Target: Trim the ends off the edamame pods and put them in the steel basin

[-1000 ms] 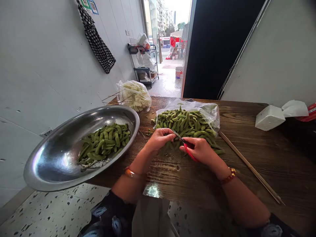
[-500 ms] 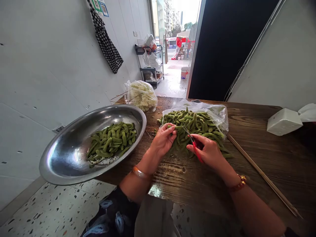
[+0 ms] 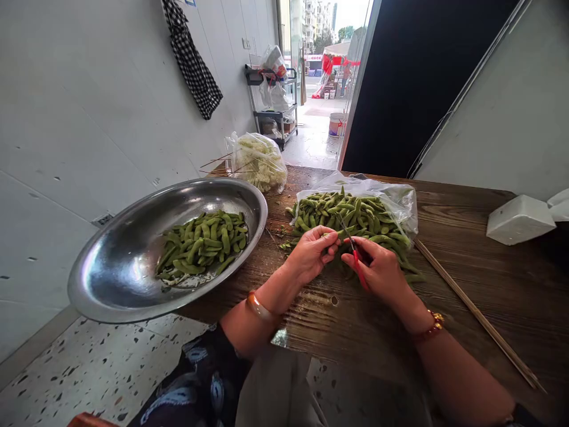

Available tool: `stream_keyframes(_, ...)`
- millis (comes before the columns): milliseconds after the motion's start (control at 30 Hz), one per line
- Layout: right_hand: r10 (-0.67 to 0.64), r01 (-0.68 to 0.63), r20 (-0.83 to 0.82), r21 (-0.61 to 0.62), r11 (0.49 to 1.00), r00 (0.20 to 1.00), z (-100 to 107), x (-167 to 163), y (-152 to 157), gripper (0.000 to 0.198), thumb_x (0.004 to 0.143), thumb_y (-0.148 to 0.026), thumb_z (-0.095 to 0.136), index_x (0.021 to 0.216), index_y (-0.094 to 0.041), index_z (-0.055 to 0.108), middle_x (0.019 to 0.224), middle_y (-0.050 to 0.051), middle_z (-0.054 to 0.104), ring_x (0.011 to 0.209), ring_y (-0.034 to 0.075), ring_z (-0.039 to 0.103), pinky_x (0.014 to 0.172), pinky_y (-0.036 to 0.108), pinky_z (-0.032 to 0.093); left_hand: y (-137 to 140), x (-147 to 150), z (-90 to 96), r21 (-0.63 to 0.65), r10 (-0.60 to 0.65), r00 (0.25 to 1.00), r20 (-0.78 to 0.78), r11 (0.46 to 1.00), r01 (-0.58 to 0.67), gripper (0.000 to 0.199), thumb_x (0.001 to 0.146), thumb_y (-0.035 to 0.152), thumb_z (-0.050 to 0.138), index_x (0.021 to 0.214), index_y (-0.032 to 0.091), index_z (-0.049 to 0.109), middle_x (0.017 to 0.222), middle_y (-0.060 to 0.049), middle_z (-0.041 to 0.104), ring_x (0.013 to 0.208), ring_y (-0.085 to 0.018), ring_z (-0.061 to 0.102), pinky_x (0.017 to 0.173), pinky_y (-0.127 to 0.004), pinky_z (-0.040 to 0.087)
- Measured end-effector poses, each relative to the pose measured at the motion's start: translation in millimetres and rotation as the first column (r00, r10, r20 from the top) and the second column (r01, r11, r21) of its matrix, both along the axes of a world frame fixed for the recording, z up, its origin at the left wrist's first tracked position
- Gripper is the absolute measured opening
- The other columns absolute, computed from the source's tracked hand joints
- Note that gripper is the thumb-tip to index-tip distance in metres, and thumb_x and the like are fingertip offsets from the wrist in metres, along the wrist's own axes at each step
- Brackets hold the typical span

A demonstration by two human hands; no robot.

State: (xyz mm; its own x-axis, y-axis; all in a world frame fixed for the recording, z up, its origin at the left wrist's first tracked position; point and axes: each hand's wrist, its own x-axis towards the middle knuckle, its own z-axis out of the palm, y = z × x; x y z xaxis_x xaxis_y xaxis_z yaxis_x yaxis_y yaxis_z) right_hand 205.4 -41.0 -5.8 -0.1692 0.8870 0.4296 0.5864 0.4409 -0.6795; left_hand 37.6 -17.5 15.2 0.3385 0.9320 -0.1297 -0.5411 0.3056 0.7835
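Observation:
My left hand (image 3: 315,250) is closed in a pinch on a green edamame pod, mostly hidden by the fingers. Red-handled scissors (image 3: 359,268) are gripped in my right hand (image 3: 381,270), their blades pointing up and away beside the left fingertips. Whether the blades touch the pod I cannot tell. Just beyond both hands, a heap of edamame pods (image 3: 351,207) spills from a clear plastic bag (image 3: 402,204) onto the wooden table. To the left, a large steel basin (image 3: 115,273) holds a pile of pods (image 3: 202,243) on its right side.
A bag of pale cauliflower-like florets (image 3: 260,160) stands behind the basin, with thin sticks poking out. Long wooden skewers (image 3: 480,317) lie at the right. A white tissue pack (image 3: 520,219) sits at the far right. Small trimmings dot the wood between basin and heap.
My left hand has moved slightly right and down, closer to the scissors. Less of its pod shows now. The whole view has shifted a little.

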Motion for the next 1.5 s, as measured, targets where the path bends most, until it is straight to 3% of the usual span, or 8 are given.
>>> stream_keyframes(167, 0.0, -0.001, 0.02, 0.042, 0.999, 1.0, -4.6, 0.9, 2.5, 0.04, 0.083, -0.048, 0.061, 0.11, -0.019, 0.067, 0.099, 0.009, 0.072, 0.084, 0.023, 0.066, 0.078, 0.036, 0.053, 1.1, -1.2, -1.0, 0.088, 0.047, 0.991, -0.123, 0.995, -0.036, 0.033, 0.066, 0.033, 0.077, 0.077, 0.015, 0.053, 0.057, 0.005, 0.052, 0.039, -0.001, 0.036, 0.035, -0.015, 0.016)
stream_keyframes(333, -0.033, 0.031, 0.072, 0.025, 0.999, 0.997, -0.7, 1.2, 1.5, 0.042, 0.082, -0.05, 0.061, 0.106, -0.016, 0.069, 0.084, 0.008, 0.072, 0.068, 0.02, 0.064, 0.068, 0.033, 0.052, 7.4, -6.6, 0.3, 0.17, 0.174, 0.963, -0.207, 0.975, -0.14, 0.03, 0.067, 0.032, 0.076, 0.077, 0.016, 0.053, 0.049, 0.009, 0.042, 0.036, -0.001, 0.031, 0.035, -0.016, 0.013)
stream_keyframes(533, -0.085, 0.082, -0.034, -0.081, 0.993, 0.996, 5.5, 7.8, 1.8, 0.046, 0.082, -0.053, 0.061, 0.109, -0.016, 0.068, 0.079, 0.005, 0.07, 0.066, 0.017, 0.061, 0.062, 0.028, 0.047, 17.9, -18.5, 5.3, 0.12, 0.345, 0.936, -0.073, 0.934, -0.335, 0.02, 0.075, 0.026, 0.062, 0.073, 0.017, 0.044, 0.06, 0.006, 0.045, 0.042, -0.003, 0.041, 0.037, -0.015, 0.021)
stream_keyframes(900, -0.099, 0.093, -0.064, -0.094, 0.991, 0.993, 8.1, 8.6, 2.0, 0.051, 0.08, -0.056, 0.061, 0.11, -0.015, 0.068, 0.076, 0.004, 0.068, 0.064, 0.016, 0.058, 0.058, 0.027, 0.044, 22.1, -30.1, 7.7, 0.239, 0.294, 0.906, -0.305, 0.944, -0.226, 0.016, 0.069, 0.012, 0.044, 0.083, 0.017, 0.05, 0.06, 0.005, 0.045, 0.047, -0.009, 0.051, 0.043, -0.019, 0.038)
stream_keyframes(1000, -0.096, 0.09, -0.069, -0.086, 0.992, 0.993, 9.0, 9.2, 2.1, 0.05, 0.081, -0.055, 0.061, 0.11, -0.016, 0.068, 0.072, 0.003, 0.067, 0.06, 0.015, 0.055, 0.058, 0.026, 0.043, 26.5, -31.4, 2.9, 0.384, 0.412, 0.779, -0.473, 0.892, -0.239, 0.015, 0.071, 0.013, 0.042, 0.079, 0.016, 0.054, 0.056, 0.006, 0.041, 0.044, -0.007, 0.042, 0.043, -0.019, 0.03)
stream_keyframes(1200, -0.093, 0.09, -0.052, -0.051, 0.995, 0.994, 10.5, 8.6, 1.6, 0.049, 0.081, -0.054, 0.061, 0.108, -0.015, 0.069, 0.072, 0.003, 0.067, 0.06, 0.015, 0.056, 0.058, 0.026, 0.043, 31.3, -34.0, -7.0, 0.64, 0.603, 0.25, -0.758, 0.762, 0.1, 0.021, 0.079, 0.017, 0.047, 0.082, 0.015, 0.067, 0.065, -0.001, 0.056, 0.06, -0.013, 0.048, 0.058, -0.025, 0.037)
stream_keyframes(1367, -0.077, 0.073, -0.065, -0.052, 0.996, 0.995, 10.0, 8.3, 2.5, 0.048, 0.08, -0.053, 0.063, 0.109, -0.015, 0.069, 0.072, 0.003, 0.066, 0.061, 0.014, 0.055, 0.059, 0.026, 0.042, 26.8, -35.2, -6.0, 0.544, 0.59, -0.136, -0.796, 0.796, 0.267, 0.027, 0.083, 0.019, 0.05, 0.104, 0.02, 0.066, 0.1, -0.009, 0.065, 0.087, -0.022, 0.06, 0.072, -0.031, 0.043)
stream_keyframes(1500, -0.074, 0.071, -0.068, -0.05, 0.996, 0.995, 12.2, 7.6, 2.4, 0.048, 0.08, -0.052, 0.063, 0.109, -0.013, 0.069, 0.068, 0.001, 0.063, 0.058, 0.014, 0.052, 0.058, 0.026, 0.042, 25.9, -37.6, -4.3, 0.451, 0.529, -0.265, -0.806, 0.839, 0.304, 0.025, 0.082, 0.023, 0.054, 0.105, 0.022, 0.065, 0.102, -0.01, 0.064, 0.09, -0.024, 0.06, 0.07, -0.031, 0.044)
